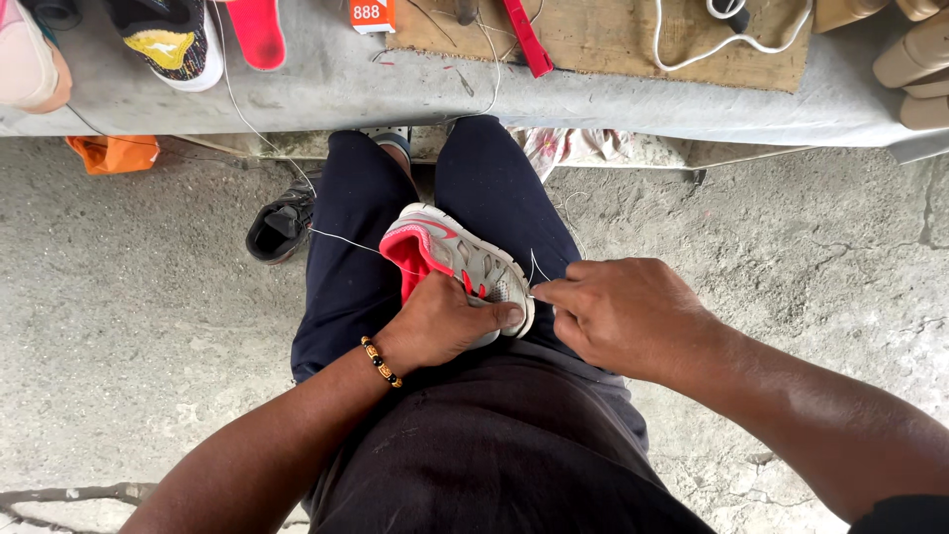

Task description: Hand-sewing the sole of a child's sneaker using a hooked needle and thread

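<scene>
grey-pink shoe (457, 259) on lap, heel up-left, toe toward right hand (621, 314)

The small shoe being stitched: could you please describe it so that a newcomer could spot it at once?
Start at the dark trousers of the seated person. Between the knees, the left hand grips a small grey shoe. Unlike the black shoe on the floor, it has a bright pink lining.

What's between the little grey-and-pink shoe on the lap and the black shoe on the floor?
In the head view, a thin white thread crosses the dark trouser leg from grey-and-pink shoe toward black shoe.
</scene>
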